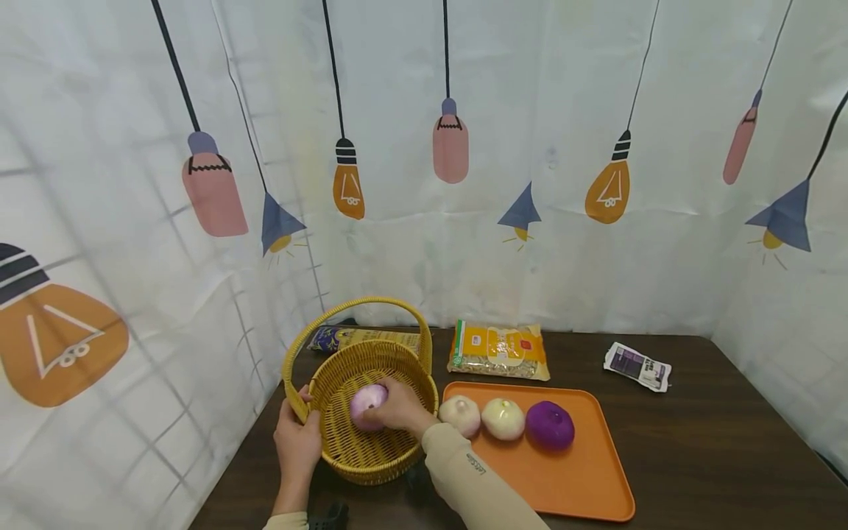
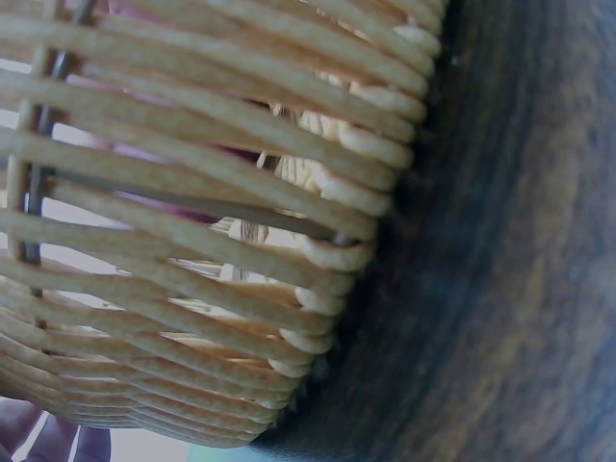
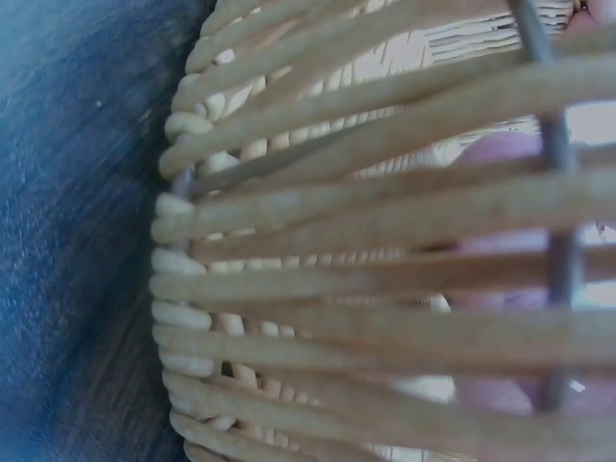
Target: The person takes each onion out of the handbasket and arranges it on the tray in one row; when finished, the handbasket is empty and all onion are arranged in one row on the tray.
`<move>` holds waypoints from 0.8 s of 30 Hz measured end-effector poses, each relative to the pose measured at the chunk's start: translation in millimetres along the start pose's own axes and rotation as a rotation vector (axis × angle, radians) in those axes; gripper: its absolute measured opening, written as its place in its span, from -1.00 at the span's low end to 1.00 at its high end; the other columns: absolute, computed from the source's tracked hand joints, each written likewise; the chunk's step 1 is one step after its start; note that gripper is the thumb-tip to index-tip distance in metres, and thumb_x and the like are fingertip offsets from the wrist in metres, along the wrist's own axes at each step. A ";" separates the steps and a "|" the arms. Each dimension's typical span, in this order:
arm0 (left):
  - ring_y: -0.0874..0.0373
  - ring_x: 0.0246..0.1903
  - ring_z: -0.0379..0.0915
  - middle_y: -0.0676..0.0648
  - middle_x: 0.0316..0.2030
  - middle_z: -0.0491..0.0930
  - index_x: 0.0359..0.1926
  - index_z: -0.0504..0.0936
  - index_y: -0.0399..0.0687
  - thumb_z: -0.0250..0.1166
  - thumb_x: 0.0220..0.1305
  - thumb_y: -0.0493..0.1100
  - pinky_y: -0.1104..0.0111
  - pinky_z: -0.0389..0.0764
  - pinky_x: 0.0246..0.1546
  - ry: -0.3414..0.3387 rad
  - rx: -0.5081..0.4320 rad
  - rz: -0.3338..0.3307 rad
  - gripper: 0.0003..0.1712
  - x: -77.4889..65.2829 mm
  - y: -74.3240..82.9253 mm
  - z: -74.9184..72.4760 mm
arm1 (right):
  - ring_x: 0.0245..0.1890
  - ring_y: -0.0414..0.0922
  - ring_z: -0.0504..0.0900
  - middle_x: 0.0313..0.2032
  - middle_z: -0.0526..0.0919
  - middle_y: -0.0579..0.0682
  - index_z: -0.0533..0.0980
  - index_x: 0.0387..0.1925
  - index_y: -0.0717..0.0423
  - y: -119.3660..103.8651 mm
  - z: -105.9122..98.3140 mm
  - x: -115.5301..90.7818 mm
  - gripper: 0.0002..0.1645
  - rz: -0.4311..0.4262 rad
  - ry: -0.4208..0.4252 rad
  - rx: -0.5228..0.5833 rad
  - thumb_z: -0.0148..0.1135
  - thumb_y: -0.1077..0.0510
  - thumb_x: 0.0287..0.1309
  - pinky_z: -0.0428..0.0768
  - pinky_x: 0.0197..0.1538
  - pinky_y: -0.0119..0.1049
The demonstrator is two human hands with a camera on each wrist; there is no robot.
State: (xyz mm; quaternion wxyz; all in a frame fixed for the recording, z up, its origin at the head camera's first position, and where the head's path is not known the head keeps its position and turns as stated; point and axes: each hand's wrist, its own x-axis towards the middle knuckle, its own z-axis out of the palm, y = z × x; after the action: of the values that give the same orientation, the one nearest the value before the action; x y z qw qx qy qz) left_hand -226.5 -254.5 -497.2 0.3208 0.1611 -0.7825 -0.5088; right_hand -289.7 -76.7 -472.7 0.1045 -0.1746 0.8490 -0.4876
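A yellow wicker basket [image 1: 371, 472] with a tall arched handle stands at the left of the table. My left hand [image 1: 298, 440] grips its left rim, near the foot of the handle. Inside the basket, my right hand [image 1: 401, 406] holds a pale purple onion [image 1: 366, 405] from its right side. Woven strips of the basket [image 2: 212, 207] fill the left wrist view, with some fingertips [image 2: 60, 441] at the lower left. Through the gaps in the weave [image 3: 366, 313], the right wrist view shows part of the onion [image 3: 500, 244]; that hand is mostly hidden.
An orange tray [image 1: 550, 489] right of the basket bears a pinkish-white onion [image 1: 461, 415], a yellowish-white onion [image 1: 503, 419] and a deep purple onion [image 1: 550, 425]. Behind lie a yellow bag of grains [image 1: 498, 350], a dark-and-yellow packet [image 1: 338, 338] and a small white-and-purple packet [image 1: 637, 366].
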 end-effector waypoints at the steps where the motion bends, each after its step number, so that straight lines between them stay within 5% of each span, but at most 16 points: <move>1: -0.11 0.25 0.34 -0.17 0.23 0.50 -0.01 0.50 -0.21 0.11 0.23 -0.40 0.10 0.36 0.09 0.000 -0.001 -0.002 -0.71 0.1 -0.3 0.2 | -0.08 0.08 0.59 0.00 0.57 0.16 0.42 0.21 0.19 0.2 0.5 0.0 -0.20 0.006 -0.003 0.026 0.51 0.05 -0.07 0.63 -0.24 -0.11; 5: -0.11 0.26 0.33 -0.18 0.24 0.49 -0.02 0.51 -0.23 0.11 0.23 -0.41 0.09 0.35 0.10 -0.001 -0.007 0.001 -0.71 0.5 -1.2 0.5 | -0.14 0.06 0.59 -0.04 0.55 0.17 0.41 0.16 0.19 0.3 1.1 -0.9 -0.23 0.010 -0.009 0.130 0.54 0.16 -0.12 0.64 -0.38 -0.15; 12: -0.06 0.23 0.35 -0.15 0.23 0.51 -0.05 0.52 -0.21 0.12 0.21 -0.41 0.58 0.25 -0.09 0.011 0.000 0.017 -0.73 -0.1 -1.4 0.8 | -0.22 0.02 0.61 -0.04 0.49 0.16 0.36 0.16 0.13 0.5 -4.3 -2.4 -0.21 -0.002 -0.062 0.280 0.52 0.25 -0.14 0.66 -0.46 -0.13; 24: -0.04 0.17 0.40 -0.14 0.24 0.50 -0.01 0.51 -0.22 0.11 0.24 -0.41 0.65 0.24 -0.16 0.007 0.000 0.011 -0.71 -0.6 -1.2 0.8 | -0.09 0.02 0.59 0.06 0.46 0.10 0.42 0.19 -0.02 -11.6 -28.0 -18.7 -0.22 -0.075 -0.051 0.259 0.51 0.22 -0.15 0.67 -0.35 -0.12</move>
State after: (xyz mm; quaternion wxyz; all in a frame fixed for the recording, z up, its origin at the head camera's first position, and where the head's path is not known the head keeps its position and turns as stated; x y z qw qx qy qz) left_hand -226.7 -254.0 -498.8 0.3263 0.1585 -0.7823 -0.5064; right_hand -280.0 -52.5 -448.4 0.1294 -0.2034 0.7690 -0.5920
